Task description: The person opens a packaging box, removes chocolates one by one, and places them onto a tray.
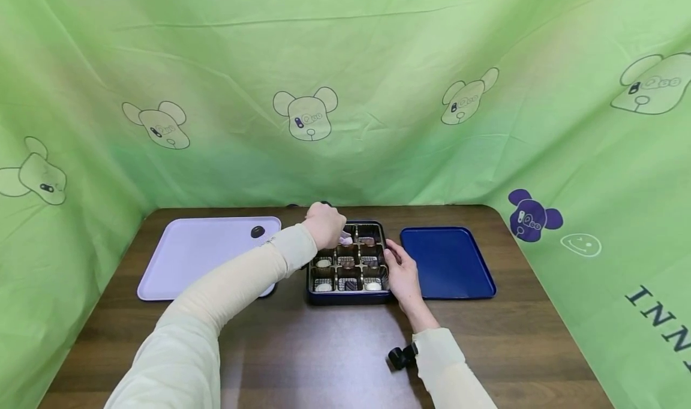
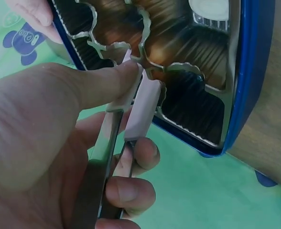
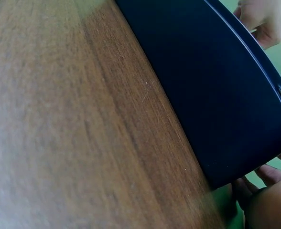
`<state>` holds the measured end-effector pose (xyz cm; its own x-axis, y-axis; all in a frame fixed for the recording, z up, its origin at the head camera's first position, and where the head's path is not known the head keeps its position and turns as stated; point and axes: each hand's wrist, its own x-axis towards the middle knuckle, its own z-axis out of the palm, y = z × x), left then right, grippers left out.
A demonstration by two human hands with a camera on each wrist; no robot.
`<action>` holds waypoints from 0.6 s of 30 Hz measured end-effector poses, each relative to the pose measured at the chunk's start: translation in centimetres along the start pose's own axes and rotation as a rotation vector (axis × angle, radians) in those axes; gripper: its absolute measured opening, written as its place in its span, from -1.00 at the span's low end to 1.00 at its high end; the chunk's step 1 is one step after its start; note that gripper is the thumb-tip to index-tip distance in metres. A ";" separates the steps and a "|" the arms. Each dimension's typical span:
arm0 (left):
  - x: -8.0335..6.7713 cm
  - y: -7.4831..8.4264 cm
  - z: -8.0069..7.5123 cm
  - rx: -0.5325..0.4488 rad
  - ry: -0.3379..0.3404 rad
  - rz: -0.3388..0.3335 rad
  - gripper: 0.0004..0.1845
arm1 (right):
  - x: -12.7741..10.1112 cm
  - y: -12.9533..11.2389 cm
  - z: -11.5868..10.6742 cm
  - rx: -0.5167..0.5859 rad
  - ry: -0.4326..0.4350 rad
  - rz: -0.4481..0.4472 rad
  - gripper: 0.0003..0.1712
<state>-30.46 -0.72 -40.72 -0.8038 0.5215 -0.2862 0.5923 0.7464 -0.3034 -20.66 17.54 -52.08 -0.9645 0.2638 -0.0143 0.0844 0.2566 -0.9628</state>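
Pale lilac plastic tray far left, small black round piece on its far corner. My left hand pinches metal tweezers with pale pink tips, tips at scalloped gold divider in dark blue compartmented chocolate box. My right hand rests flat-fingered on box's right edge. Glossy blue tray just right. Brown wood-grain table; green cloth backdrop.

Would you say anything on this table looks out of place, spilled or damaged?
Nothing stands out. The chocolate box sits square between the lilac tray and the blue tray. The left hand holds tongs over its far cells; the right hand rests on its edge. One small dark piece lies on the lilac tray.
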 end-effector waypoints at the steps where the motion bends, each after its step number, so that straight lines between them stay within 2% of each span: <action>1: 0.1 0.1 0.1 0.001 0.005 -0.002 -0.77 | 0.0 0.0 0.0 0.001 -0.003 0.002 -0.52; 13: -0.1 -0.2 0.7 -0.017 0.039 -0.014 -0.80 | 0.0 0.7 0.2 -0.005 0.011 -0.015 -0.52; 18: -0.4 -0.8 0.3 -0.020 0.062 -0.025 -0.82 | 0.1 0.7 0.2 -0.003 0.015 -0.022 -0.53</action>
<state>-30.55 -1.65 -40.60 -0.8205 0.5270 -0.2215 0.5714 0.7674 -0.2909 -20.72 17.52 -52.87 -0.9623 0.2717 0.0109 0.0640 0.2650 -0.9621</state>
